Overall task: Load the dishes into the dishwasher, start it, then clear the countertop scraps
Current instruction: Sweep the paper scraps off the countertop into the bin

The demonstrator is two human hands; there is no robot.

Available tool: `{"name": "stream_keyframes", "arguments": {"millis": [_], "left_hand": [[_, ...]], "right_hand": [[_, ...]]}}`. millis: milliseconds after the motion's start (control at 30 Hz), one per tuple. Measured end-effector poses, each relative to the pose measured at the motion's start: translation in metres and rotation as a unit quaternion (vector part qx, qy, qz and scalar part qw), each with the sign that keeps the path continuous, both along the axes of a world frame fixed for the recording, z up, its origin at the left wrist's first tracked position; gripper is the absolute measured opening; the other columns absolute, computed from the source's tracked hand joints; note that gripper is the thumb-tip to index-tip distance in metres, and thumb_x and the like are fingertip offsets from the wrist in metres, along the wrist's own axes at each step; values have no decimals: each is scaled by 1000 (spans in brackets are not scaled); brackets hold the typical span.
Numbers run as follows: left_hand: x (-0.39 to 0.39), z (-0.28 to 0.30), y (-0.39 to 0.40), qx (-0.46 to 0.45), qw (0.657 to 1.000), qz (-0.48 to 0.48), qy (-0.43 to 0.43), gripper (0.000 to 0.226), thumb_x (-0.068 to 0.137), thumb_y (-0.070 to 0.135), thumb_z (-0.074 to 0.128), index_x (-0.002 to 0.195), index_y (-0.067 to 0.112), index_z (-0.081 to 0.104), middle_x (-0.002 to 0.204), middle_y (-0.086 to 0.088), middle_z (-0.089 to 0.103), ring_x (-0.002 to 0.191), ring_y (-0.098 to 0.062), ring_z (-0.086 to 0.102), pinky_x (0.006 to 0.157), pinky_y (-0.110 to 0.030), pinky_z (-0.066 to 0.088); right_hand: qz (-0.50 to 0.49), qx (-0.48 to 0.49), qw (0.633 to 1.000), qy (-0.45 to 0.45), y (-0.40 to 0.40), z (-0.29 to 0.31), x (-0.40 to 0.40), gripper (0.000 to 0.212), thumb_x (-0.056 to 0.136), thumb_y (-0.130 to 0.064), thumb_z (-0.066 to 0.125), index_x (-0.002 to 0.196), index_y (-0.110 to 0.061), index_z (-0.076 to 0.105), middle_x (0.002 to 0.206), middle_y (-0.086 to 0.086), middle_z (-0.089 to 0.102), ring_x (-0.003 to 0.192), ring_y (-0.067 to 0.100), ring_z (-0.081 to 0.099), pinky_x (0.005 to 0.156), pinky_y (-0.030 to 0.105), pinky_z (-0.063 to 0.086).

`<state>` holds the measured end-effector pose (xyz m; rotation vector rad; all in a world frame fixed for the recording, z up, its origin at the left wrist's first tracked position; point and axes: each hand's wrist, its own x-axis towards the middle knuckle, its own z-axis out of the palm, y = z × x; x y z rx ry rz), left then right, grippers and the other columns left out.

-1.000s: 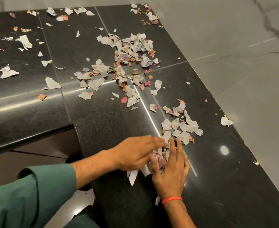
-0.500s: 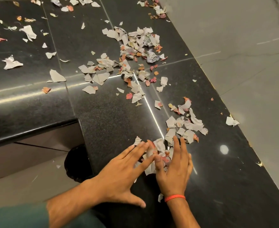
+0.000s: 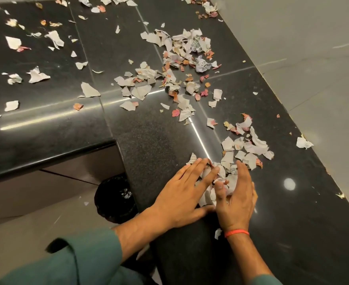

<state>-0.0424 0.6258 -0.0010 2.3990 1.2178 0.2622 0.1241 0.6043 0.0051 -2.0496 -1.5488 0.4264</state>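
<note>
Head view: two hands work an L-shaped black granite countertop (image 3: pixel 149 140) beside pale marbled wall tiles (image 3: pixel 313 58). Left hand (image 3: pixel 182 192) lies flat, fingers straight, and right hand (image 3: pixel 236 198) cups loosely, both against paper scraps (image 3: pixel 221 182), too many to count. One black bin (image 3: pixel 115 199) stands below.

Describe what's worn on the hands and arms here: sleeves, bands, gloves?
Both hands are bare, no gloves. The left hand comes out of a loose dark green sleeve pushed up the forearm. The right hand has a thin orange-red band at the wrist.
</note>
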Motion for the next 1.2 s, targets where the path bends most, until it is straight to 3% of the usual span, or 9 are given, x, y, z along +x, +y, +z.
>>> {"name": "stream_keyframes", "arguments": {"millis": [167, 300, 367, 500, 600, 667, 900, 1100, 1200], "left_hand": [[-4, 3, -2, -2, 998, 10, -66, 86, 99, 65, 43, 165, 30, -1, 172, -9, 5, 159, -20, 4, 129, -37, 7], [-9, 4, -3, -22, 989, 36, -141, 80, 104, 61, 43, 164, 30, 1, 172, -6, 7, 158, -18, 12, 127, -34, 15], [-11, 3, -3, -31, 986, 45, -158, 77, 105, 58, 41, 164, 31, 0, 173, -4, 7, 157, -18, 13, 126, -33, 16], [-11, 3, -1, -30, 987, 51, -152, 74, 106, 55, 39, 164, 30, 1, 172, -5, 8, 157, -18, 14, 125, -31, 13], [-10, 3, 0, -27, 988, 46, -145, 74, 106, 55, 40, 165, 29, 4, 172, -6, 8, 157, -20, 14, 124, -32, 14], [-10, 3, 0, -32, 988, 44, -145, 75, 106, 57, 40, 165, 29, 4, 172, -6, 7, 157, -19, 13, 125, -32, 14], [-8, 1, 0, -22, 987, 48, -153, 78, 104, 57, 45, 165, 24, 9, 172, -8, 10, 157, -19, 14, 126, -34, 17], [-8, 4, 4, -37, 983, 44, -175, 84, 102, 56, 52, 165, 25, 7, 173, -1, -3, 159, -15, 2, 128, -47, 17], [-12, 0, 5, 2, 977, 116, -177, 78, 101, 49, 56, 164, 25, 17, 173, -4, 3, 160, -20, -1, 128, -53, 9]], "right_hand": [[2, 14, 999, 34, 0, 4, 1, 92, 86, -86, 25, 157, -27, 25, 164, -2, 26, 151, 16, 25, 120, 57, 23], [-7, 50, 992, 117, -28, 33, 3, 97, 83, -86, 38, 160, -32, 15, 168, -9, 10, 154, 8, 10, 122, 38, 20], [1, 39, 994, 100, -60, 43, 1, 100, 79, -84, 49, 159, -35, 13, 168, -10, 7, 155, 9, 9, 119, 35, 19], [42, -29, 999, -9, -118, 29, -5, 114, 67, -76, 66, 160, -32, 16, 169, -8, 2, 156, 16, 9, 119, 51, 19], [43, -87, 990, -101, -130, 12, -11, 111, 69, -84, 57, 159, -40, 10, 169, -5, -3, 156, 15, 8, 120, 60, 19], [38, -97, 987, -124, -116, 7, -12, 108, 71, -87, 50, 159, -40, 9, 169, -3, -4, 156, 16, 7, 121, 59, 17], [66, -77, 984, -144, -13, -3, -4, 97, 81, -83, 36, 160, -36, 6, 169, 6, -5, 156, 23, 7, 123, 57, 14], [81, -79, 985, -134, 25, 0, 2, 100, 78, -91, 30, 160, -40, 2, 169, -2, -7, 156, 17, 1, 124, 53, 7], [70, -60, 989, -118, 24, 0, 2, 95, 83, -86, 34, 160, -36, 9, 169, -1, -2, 156, 17, 3, 124, 54, 9]]}}
